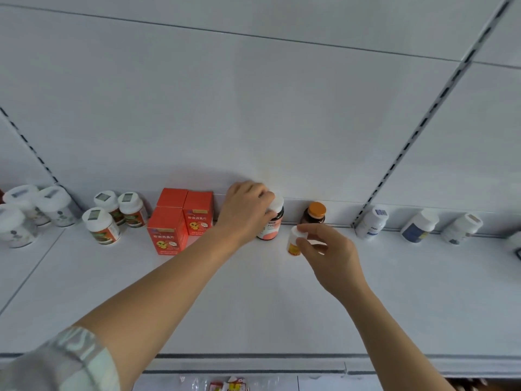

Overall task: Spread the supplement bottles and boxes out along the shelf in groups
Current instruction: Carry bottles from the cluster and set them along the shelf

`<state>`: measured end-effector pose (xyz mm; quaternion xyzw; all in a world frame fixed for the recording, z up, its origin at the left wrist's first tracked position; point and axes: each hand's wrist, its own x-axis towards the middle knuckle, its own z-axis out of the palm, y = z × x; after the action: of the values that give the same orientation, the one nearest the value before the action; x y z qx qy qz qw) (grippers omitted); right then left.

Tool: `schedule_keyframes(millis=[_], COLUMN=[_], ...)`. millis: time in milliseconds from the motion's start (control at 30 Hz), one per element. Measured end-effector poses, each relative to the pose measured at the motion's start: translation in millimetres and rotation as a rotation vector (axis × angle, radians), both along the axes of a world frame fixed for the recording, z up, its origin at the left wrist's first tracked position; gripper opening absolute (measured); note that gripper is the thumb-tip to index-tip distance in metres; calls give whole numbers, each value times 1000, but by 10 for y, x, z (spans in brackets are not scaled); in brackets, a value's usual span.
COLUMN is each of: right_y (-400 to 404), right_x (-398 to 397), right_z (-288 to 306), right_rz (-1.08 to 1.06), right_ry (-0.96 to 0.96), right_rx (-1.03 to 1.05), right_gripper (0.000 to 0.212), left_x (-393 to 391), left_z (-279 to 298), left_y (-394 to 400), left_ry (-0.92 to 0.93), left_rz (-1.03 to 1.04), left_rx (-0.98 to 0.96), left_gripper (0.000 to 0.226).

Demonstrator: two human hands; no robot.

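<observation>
Head view: left hand (247, 210) curls over the white cap of a dark brown bottle with a coral-pink label (270, 224), holding it at the far edge of the white shelf (253, 300); the hand covers most of the cap and the bottle's left side, label text partly hidden. Right hand (324, 249) pinches a small white-capped bottle with an orange-yellow label (294, 241) between thumb and fingers, just right of and nearer than the coral bottle; can't tell whether its base touches the shelf. Behind it, a dark amber bottle with an orange cap (314, 214) stands against the back panel, lower part blocked by the small bottle and fingers. Left of the hands: four orange-red cartons with a yellow chick print (177, 221) packed tight, then three white-capped jars with red-green labels (115, 214), then white jars with pale labels (31, 211) at far left, blurred and cut by the frame edge. Right of the slotted upright: three white bottles with blue-toned labels (417, 225), spaced apart, print unreadable; another item at the right edge is cut off. Open room: whole near half of the shelf to the front lip. Lower shelf goods at the bottom edge are cut off.
</observation>
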<state>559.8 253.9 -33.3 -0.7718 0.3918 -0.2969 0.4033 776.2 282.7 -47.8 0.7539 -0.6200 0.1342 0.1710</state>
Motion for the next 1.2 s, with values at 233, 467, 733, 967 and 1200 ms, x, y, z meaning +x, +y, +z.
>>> schedule_keyframes(millis=[233,467,733,967,1200], right_y=[114,76,377,1073,2145], right_x=[-109,-131,258,897,1703], right_z=[102,212,236,259,402], right_rz=[12,72,228,424,490], right_ry=[-6,-39,-129,-152,-162], right_rx=[-104,-122,-147,-290,-289], right_gripper=[22,18,20,16,16], left_x=[-76,-163,-131,165,750], left_z=[108,340,423,495,523], left_y=[3,312,1250,2342,3602], left_ry=[139,131,37,74,80], left_rz=[15,75,244,399,539], left_rx=[76,-60,-44,-36,-71], left_gripper=[42,33,39,46,46])
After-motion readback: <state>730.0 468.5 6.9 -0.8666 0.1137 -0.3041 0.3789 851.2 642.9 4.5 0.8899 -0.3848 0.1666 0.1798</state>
